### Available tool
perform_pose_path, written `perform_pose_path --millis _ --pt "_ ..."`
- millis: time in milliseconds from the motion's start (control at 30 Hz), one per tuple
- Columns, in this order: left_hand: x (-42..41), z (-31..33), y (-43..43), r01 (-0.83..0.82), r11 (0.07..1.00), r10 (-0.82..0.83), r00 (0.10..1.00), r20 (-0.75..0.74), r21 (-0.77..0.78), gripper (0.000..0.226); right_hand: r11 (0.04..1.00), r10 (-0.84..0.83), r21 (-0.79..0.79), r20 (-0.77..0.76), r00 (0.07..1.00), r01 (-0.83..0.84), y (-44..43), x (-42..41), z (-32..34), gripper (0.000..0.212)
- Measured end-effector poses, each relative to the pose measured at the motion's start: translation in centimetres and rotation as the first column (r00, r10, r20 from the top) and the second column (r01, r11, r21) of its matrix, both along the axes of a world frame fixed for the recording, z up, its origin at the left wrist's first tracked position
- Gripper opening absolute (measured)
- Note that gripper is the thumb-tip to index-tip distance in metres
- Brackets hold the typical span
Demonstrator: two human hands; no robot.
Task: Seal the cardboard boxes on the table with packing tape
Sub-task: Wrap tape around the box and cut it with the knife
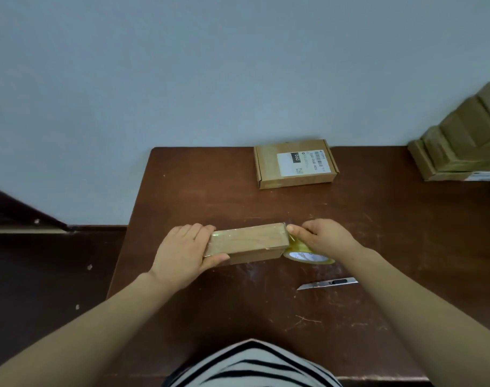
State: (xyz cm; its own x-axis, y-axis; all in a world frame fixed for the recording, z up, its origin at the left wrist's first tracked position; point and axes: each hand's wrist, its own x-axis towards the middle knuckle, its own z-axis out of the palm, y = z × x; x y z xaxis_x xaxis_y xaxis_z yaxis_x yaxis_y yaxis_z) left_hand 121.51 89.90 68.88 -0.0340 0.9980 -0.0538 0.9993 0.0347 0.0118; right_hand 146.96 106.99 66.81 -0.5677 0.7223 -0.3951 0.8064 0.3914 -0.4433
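Observation:
A long narrow cardboard box (246, 241) lies on the brown table (377, 247), with shiny tape showing on its top. My left hand (186, 252) grips its left end, thumb on the near side and fingers over the far edge. My right hand (323, 237) holds a yellowish roll of packing tape (308, 254) against the box's right end, with its thumb tip at the box's top right corner. Part of the roll is hidden under that hand.
A flat cardboard box with a white shipping label (295, 164) lies at the table's back. A stack of several boxes (464, 143) stands at the back right. A metal utility knife (328, 283) lies near the front, right of centre. The table's left edge drops to a dark floor.

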Motion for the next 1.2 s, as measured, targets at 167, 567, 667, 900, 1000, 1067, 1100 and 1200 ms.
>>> perform_pose_path --millis 167,567,667,900,1000,1067,1100,1200 --pt "1.6 1.4 1.6 -0.095 0.988 0.072 0.981 -0.181 -0.121 0.104 1.0 -0.018 0.014 0.046 0.999 0.017 -0.2 -0.4 0.4 0.058" --pt "10.4 -0.7 7.3 0.172 0.984 -0.174 0.983 0.056 0.033 0.086 0.999 -0.042 -0.002 -0.04 0.998 0.042 -0.7 -0.3 -0.4 0.055" --pt "9.6 -1.1 8.1 0.163 0.986 -0.164 0.985 -0.046 -0.025 0.09 0.999 -0.045 -0.017 -0.07 0.997 0.044 -0.6 -0.4 -0.5 0.06" --pt "7.6 0.9 8.2 0.242 0.97 -0.235 0.948 0.216 -0.002 0.075 0.889 -0.207 -0.45 -0.235 0.95 0.082 -0.1 1.4 2.2 0.041" --pt "6.2 4.0 8.3 0.151 0.987 -0.158 0.8 0.578 0.061 0.07 0.86 -0.258 -0.51 -0.428 0.866 0.004 1.2 2.6 7.0 0.04" --pt "5.3 5.8 8.3 0.062 0.995 -0.096 0.633 0.768 0.073 0.052 0.85 -0.286 -0.521 -0.583 0.761 -0.079 2.0 2.8 10.2 0.041" --pt "4.8 6.4 8.2 -0.004 0.996 -0.069 0.551 0.832 0.085 0.045 0.834 -0.319 -0.538 -0.65 0.69 -0.122 2.1 2.3 11.5 0.044" --pt "3.6 6.8 7.4 -0.181 0.981 -0.001 0.373 0.928 0.073 0.037 0.85 -0.365 -0.515 -0.727 0.582 -0.111 1.6 -1.1 14.2 0.041"
